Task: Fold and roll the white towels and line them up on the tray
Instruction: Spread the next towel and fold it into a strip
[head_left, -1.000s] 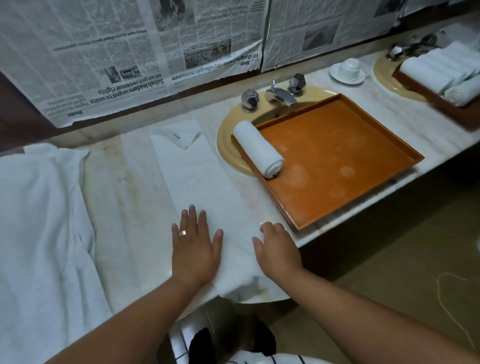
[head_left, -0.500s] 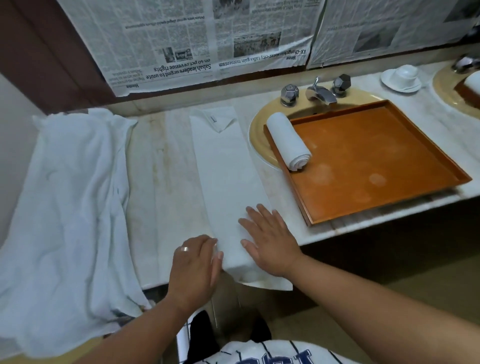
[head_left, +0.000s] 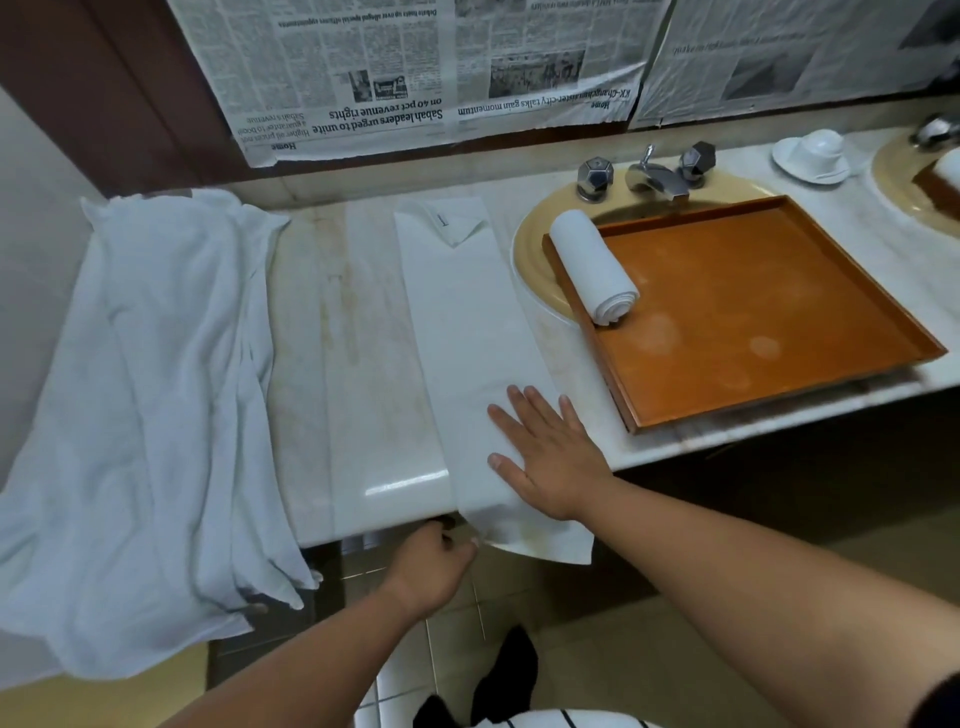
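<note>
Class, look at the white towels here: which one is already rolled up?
The rolled towel lying along the orange tray's left side. The folded towel lies flat under the right hand; the heap at left is loose.

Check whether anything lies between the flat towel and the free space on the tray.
Only the rolled towel, lying along the left side of the tray, nearest the flat towel under the right hand. The next roll would likely need lifting over it and the rim. Nothing else visible between.
</note>
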